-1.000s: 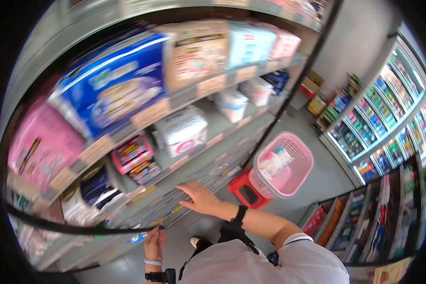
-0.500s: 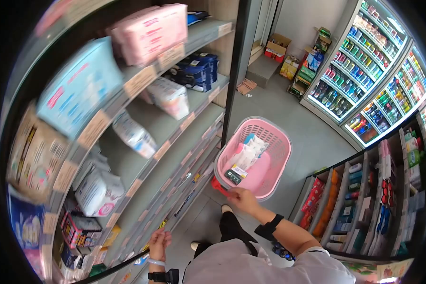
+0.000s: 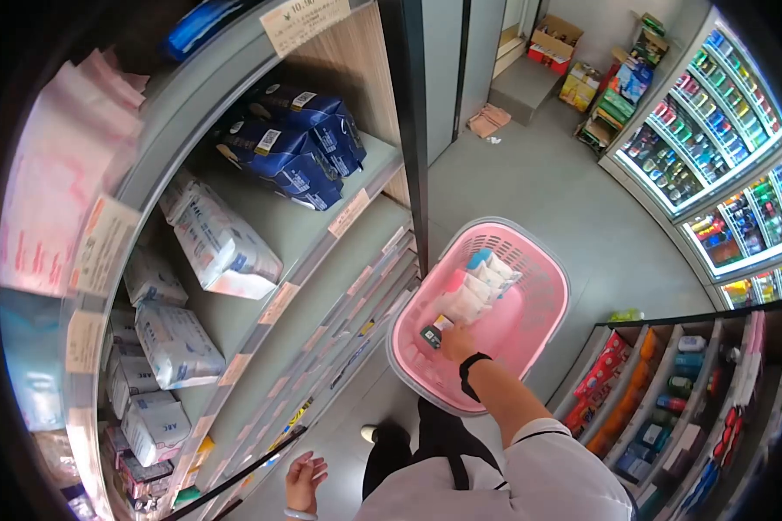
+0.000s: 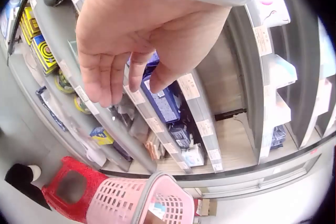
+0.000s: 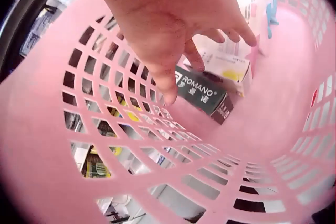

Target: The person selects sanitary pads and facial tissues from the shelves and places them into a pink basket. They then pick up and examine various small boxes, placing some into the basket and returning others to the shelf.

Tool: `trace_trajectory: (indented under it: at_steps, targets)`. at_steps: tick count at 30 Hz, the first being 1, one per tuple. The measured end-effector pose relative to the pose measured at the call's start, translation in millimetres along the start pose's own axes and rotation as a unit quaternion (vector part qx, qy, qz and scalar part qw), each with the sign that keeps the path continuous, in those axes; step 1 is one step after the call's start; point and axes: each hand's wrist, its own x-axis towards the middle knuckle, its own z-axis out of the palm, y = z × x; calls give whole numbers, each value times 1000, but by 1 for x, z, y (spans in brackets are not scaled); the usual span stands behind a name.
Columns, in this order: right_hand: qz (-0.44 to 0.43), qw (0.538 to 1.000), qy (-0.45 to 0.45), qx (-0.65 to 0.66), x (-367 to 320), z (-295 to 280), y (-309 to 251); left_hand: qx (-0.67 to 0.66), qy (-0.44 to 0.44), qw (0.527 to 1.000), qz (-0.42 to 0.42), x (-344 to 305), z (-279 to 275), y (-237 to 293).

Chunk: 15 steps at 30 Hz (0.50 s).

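My right hand reaches down into a pink plastic basket with lattice walls. In the right wrist view, its thumb and index fingertip are right at a small dark box marked ROMANO, with the other fingers loosely spread. Beside that box lies a white box with a yellow patch. White packs with pink and blue parts lie at the basket's far side. Low at my left side, my left hand hangs beside the shelves with relaxed fingers, holding nothing.
Shelves on the left carry dark blue packs and white packs. A red stool stands by the basket. Lit drink coolers and a low goods rack stand on the right. Cardboard cartons sit at the back.
My right hand has moved from in front of the shelves to the basket's near rim, then down inside it. The head view has turned right and come closer to the basket. My left hand stays low.
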Motion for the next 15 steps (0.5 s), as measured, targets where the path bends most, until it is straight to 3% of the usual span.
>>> trace_trajectory:
  at_steps: [1, 3, 6, 11, 13, 14, 15]
  targets:
    - [-6, 1000, -5, 1, 5, 5, -4, -2, 14, 1000, -5, -6, 5, 1]
    - [92, 995, 5, -31, 13, 19, -14, -3, 32, 999, -16, -12, 10, 1]
    - [122, 987, 43, -98, 18, 34, -22, -3, 35, 999, -22, -14, 16, 3]
    - [76, 991, 45, -102, 19, 29, -18, 3, 28, 999, -30, -1, 27, 9]
    - [18, 987, 133, -88, 7, 15, -14, 18, 7, 1000, -21, 11, 30, 8]
    - [17, 987, 134, -89, 5, 4, -8, 16, 6, 1000, -21, 14, 33, 9]
    - [-20, 998, 52, -14, 6, -10, 3, 16, -12, 1000, -19, 16, 38, 11]
